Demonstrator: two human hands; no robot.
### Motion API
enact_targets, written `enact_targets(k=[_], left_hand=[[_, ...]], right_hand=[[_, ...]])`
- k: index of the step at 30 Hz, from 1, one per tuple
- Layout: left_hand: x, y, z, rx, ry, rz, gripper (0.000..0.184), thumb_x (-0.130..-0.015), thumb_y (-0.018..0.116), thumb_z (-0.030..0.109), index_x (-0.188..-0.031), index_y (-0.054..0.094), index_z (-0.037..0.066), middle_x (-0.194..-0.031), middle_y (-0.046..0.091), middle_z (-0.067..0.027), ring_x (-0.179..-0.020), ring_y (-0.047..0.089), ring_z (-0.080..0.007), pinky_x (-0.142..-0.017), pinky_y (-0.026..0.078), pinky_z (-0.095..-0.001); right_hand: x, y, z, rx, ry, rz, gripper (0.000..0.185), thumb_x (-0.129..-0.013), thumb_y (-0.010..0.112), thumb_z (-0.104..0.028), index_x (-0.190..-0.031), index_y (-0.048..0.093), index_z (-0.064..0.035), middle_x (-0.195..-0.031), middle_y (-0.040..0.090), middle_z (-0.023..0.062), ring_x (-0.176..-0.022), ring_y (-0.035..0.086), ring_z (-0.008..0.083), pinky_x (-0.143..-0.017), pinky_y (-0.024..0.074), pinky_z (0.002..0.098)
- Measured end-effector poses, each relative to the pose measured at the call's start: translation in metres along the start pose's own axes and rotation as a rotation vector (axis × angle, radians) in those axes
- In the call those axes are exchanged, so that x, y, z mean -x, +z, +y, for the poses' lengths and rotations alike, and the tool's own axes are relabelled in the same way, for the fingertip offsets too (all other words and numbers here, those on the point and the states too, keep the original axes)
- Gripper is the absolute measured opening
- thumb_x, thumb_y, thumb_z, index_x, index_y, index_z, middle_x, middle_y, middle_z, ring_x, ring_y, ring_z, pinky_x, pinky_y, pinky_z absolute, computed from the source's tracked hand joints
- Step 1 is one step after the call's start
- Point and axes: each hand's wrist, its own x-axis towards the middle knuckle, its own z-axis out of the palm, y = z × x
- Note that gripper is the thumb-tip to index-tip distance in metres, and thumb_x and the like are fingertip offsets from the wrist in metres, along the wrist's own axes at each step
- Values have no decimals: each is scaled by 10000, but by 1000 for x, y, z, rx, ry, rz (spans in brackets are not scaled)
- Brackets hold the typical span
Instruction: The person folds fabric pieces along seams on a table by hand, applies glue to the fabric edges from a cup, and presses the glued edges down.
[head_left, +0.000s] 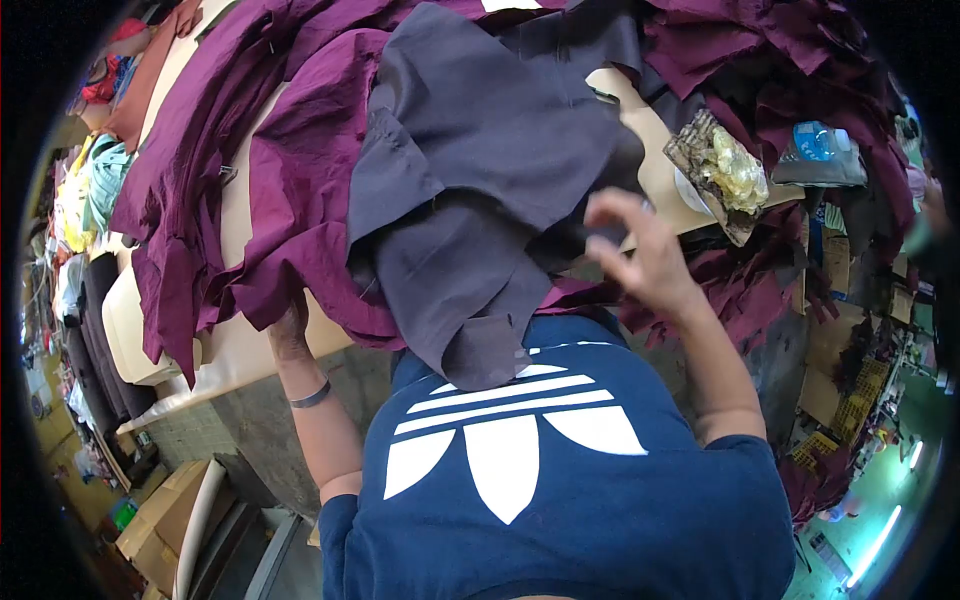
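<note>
A dark grey piece of cloth (480, 130) lies in folds across the middle, its lower end hanging over the table edge onto my shirt. Purple-maroon cloth (310, 190) spreads to its left in long crumpled lengths. My left hand (290, 328) is at the lower edge of that maroon cloth, which covers its fingers, so its grip is hidden. Just right of the grey cloth, my right hand (645, 255) is raised with thumb and fingers curved apart and nothing between them.
To the right stand a carton piece holding a yellowish lump (735, 170) and a clear plastic bottle (825, 140). Maroon scraps (720, 285) hang over the right table edge. Cardboard boxes (165, 510) sit on the floor at lower left. Dark rolled cloth (105, 330) stands at far left.
</note>
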Motion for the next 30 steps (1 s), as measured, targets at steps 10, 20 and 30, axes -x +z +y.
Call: enact_targets(k=[10,20,30], left_hand=[[15,1,29,-23,17,333,408,-964,440,266,-1308,402,50,-1320,447,-95,-1194,455,-222,-1041,343,-385],[65,-21,244,-602,529,753,429,-949,461,229,-1312,385,14,-1288,462,-152,-1144,495,-235,-973,415,-387],[-102,107,129,-803,110,276,599,-872,585,140,-1382,299,13,-1363,384,-176,-1220,432,-282,-932,468,-387]], right_hand=[[24,13,12,-200,199,-182,598,-623,453,165,-1169,529,-66,-988,641,188,-942,635,332,-821,496,343],[-128,31,-100,-658,-232,-412,537,-757,582,91,-1223,395,-99,-844,576,43,-811,567,122,-717,459,254],[-155,25,41,228,223,-285,533,-683,560,-18,-1207,481,-74,-1056,585,171,-944,595,285,-775,474,362]])
